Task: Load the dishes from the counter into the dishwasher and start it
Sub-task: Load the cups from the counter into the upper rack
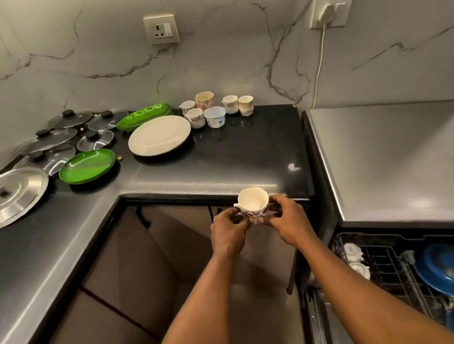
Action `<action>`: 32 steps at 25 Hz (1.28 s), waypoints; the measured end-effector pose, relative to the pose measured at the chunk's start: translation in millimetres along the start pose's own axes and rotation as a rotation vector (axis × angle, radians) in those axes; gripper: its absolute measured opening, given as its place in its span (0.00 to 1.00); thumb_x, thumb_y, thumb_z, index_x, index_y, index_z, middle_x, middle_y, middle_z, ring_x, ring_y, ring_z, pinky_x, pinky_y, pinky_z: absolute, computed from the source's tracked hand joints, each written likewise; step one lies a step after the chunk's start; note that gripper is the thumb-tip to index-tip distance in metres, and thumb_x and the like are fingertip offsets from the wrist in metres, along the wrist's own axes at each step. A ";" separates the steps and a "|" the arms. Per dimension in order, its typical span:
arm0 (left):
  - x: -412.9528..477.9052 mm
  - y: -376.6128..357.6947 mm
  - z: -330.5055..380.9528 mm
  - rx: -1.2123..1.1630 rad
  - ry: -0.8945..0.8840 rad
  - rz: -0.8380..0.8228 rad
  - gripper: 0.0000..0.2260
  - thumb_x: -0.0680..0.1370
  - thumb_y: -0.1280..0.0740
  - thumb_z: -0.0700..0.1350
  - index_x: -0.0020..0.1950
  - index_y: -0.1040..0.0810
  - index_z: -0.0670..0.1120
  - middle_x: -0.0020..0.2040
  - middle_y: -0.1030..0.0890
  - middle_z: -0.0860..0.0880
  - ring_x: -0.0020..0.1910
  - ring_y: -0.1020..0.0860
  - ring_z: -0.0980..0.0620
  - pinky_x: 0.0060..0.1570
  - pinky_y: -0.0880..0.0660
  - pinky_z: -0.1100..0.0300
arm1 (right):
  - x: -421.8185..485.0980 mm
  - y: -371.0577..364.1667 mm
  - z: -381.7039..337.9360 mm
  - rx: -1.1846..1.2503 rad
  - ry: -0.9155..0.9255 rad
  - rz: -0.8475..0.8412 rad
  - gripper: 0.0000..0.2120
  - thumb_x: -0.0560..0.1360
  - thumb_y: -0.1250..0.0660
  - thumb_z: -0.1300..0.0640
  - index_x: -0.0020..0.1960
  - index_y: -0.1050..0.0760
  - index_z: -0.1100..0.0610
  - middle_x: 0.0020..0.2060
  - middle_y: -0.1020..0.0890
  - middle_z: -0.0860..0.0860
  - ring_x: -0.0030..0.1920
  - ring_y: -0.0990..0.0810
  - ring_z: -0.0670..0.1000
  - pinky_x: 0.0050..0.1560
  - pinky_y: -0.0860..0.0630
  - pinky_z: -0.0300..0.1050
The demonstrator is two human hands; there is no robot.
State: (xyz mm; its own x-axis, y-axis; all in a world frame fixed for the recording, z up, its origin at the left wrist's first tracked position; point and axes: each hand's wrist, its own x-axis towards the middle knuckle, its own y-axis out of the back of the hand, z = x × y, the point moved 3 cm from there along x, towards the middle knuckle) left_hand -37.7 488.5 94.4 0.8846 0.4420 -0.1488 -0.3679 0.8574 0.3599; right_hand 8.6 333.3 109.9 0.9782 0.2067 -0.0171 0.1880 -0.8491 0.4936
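Both hands, left (228,229) and right (287,219), pinch a white floral-patterned ceramic cup (253,203) off the black counter's (217,155) front edge, above open floor; the pulled-out wire dishwasher rack (385,262) sits lower right.

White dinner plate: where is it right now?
Head view, upper centre: the white dinner plate lies flat on the black counter, with the round green plate to its left and the cups just right.

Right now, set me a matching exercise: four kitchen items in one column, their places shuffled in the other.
Things
1. floral cup
2. white plate
3. blue pan
4. steel lid

Places
A. in the dishwasher rack
B. held by left hand and right hand
C. far left on the counter
D. beside the small cups

Pairs: 1-B, 2-D, 3-A, 4-C
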 end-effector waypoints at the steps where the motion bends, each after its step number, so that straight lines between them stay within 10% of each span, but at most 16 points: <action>1: -18.3 -5.0 -3.2 -0.011 0.009 0.026 0.19 0.69 0.22 0.43 0.59 0.18 0.44 0.49 0.14 0.50 0.51 0.17 0.54 0.57 0.21 0.49 | -16.0 7.1 3.7 0.004 0.003 -0.015 0.29 0.65 0.20 0.57 0.64 0.25 0.56 0.54 0.18 0.49 0.54 0.21 0.45 0.55 0.25 0.42; 32: -383.8 -150.8 -62.8 -0.143 0.178 -0.138 0.17 0.80 0.33 0.41 0.69 0.27 0.42 0.61 0.20 0.45 0.60 0.22 0.49 0.59 0.25 0.54 | -355.4 137.9 141.9 0.056 -0.239 -0.150 0.26 0.74 0.27 0.57 0.67 0.32 0.57 0.58 0.22 0.51 0.57 0.24 0.49 0.56 0.25 0.46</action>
State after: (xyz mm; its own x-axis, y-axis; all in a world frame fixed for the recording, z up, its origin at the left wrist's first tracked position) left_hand -339.7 206.1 39.5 0.8694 0.3473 -0.3515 -0.2957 0.9356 0.1930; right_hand -300.7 73.8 60.7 0.9309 0.2169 -0.2938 0.3298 -0.8447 0.4215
